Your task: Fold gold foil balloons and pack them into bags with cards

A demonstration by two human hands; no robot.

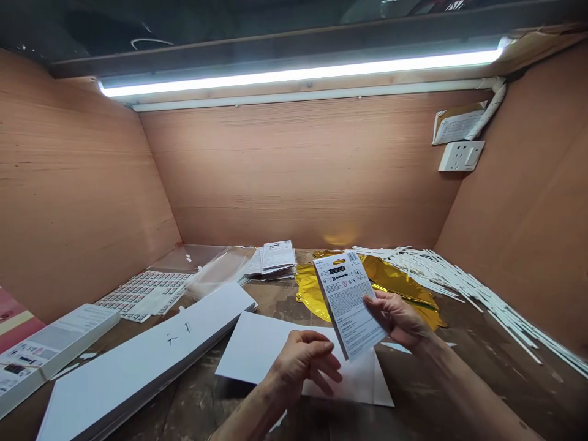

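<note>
Foremost, the left hand (305, 362), half-curled with fingers parted, is over a white sheet (255, 348) on the counter (184, 401); the right hand (400, 317) pinches a tilted printed card (346, 300) by its right edge. Beyond lie gold foil (312, 297), clear plastic bags (219, 272), their contents too indistinct to tell, and, farther back, stacked printed cards (277, 256).

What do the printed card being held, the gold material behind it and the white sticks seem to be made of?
Printed card: probably paperboard, smooth, judging by its flat, stiff look and crisp print.
Gold material: likely foil or metallised film; it is shiny, with creases and bright reflections.
White sticks: perhaps plastic or paper; thin, plain white, but their look leaves it open.
</note>
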